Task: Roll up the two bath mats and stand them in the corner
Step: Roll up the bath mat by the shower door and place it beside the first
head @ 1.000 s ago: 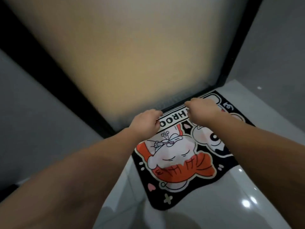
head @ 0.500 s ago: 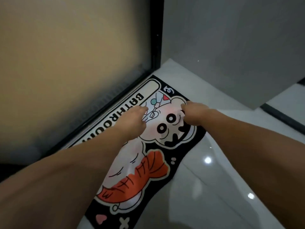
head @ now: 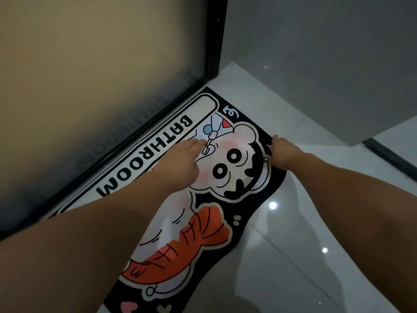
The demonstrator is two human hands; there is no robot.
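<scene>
One bath mat lies flat on the white floor along the glass door; it is black with a cartoon figure and the word BATHROOM. My left hand rests on top of it near the cartoon face, fingers stretched forward, holding nothing. My right hand sits at the mat's right short edge, with its fingers curled down over that edge. A second mat is not in view.
A frosted glass door with a black frame runs along the mat's left side. A grey wall meets it in a corner just beyond the mat. Glossy white floor tiles spread to the right, with a dark strip at the far right.
Both hands left the mat's long edge by the door and moved to its right end. My right hand slid outward onto the short edge, and the view swung right.
</scene>
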